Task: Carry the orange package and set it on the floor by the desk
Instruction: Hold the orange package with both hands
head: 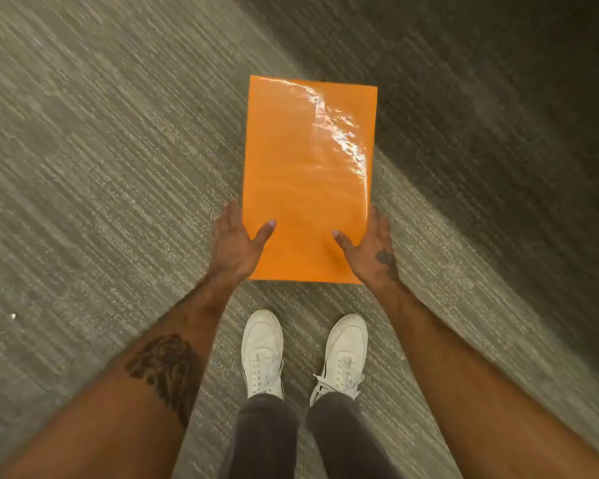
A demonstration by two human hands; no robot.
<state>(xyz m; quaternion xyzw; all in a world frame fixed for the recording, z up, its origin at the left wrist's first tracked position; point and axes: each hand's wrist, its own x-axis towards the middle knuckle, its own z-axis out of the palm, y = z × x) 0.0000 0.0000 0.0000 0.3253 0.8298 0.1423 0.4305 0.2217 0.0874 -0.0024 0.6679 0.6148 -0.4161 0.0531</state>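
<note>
Orange package, glossy wrap, clamped by its near end between left hand and right hand, above grey carpet floor. Carrying step, seemingly. No desk visible; next: find it, then lower flat.

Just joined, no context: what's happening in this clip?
A person is holding a flat orange package in both hands, left hand and right hand gripping its near corners, thumbs on top. They stand on grey carpet in white sneakers. The carpet is motion-blurred. No desk is in view.
</note>
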